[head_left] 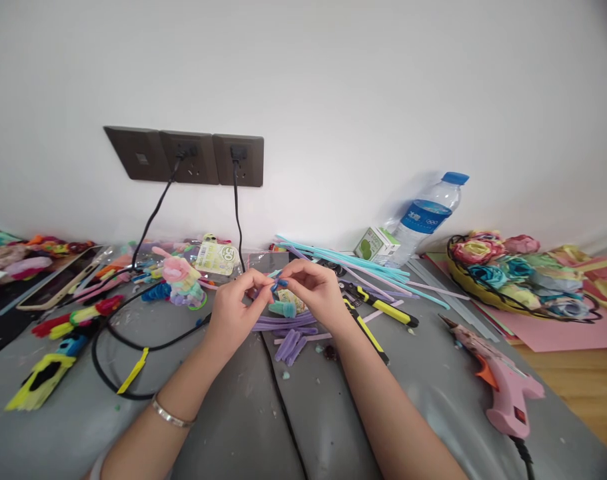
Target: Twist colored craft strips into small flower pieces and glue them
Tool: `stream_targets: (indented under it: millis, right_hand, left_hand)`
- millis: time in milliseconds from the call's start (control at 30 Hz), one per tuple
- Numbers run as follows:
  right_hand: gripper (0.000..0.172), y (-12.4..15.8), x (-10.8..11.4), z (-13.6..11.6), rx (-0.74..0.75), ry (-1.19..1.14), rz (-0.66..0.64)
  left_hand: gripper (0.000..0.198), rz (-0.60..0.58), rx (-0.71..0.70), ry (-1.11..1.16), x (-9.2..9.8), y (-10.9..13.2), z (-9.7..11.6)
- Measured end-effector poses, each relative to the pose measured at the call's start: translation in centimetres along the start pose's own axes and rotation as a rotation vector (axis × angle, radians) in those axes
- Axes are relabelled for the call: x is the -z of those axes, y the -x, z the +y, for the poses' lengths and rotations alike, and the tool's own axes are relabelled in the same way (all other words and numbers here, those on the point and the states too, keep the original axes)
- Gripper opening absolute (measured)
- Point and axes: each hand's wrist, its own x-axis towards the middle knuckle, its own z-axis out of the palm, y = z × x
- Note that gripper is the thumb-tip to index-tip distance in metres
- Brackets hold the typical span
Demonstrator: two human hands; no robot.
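Both hands meet in front of me, fingertips pinched together over the table. My left hand is closed, thumb against forefinger. My right hand pinches at the same spot from the other side. Small bits of blue and teal show between the fingertips, too small to name for sure. Just below the fingers is a mint-green fuzzy piece; whether it touches them I cannot tell. Short purple pipe cleaner pieces lie on the table under the hands, near longer purple pipe cleaners.
Yellow-and-black pliers lie right of my hands, before turquoise pipe cleaners. A pink glue gun rests at right, below a basket of flowers. A water bottle leans by the wall. A black cable loops at left.
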Motion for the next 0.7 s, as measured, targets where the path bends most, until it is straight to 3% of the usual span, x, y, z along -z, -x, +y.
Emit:
stream_targets:
  millis: [500, 700]
  right_hand:
    - [0.018, 0.24, 0.35, -0.19, 0.009, 0.073, -0.096]
    - [0.026, -0.14, 0.71, -0.29, -0.009, -0.01, -0.018]
  left_hand:
    - [0.01, -0.04, -0.044, -0.004, 0.21, -0.09, -0.21]
    - [0.007, 0.071, -0.072, 0.022, 0.31, -0.48, -0.47]
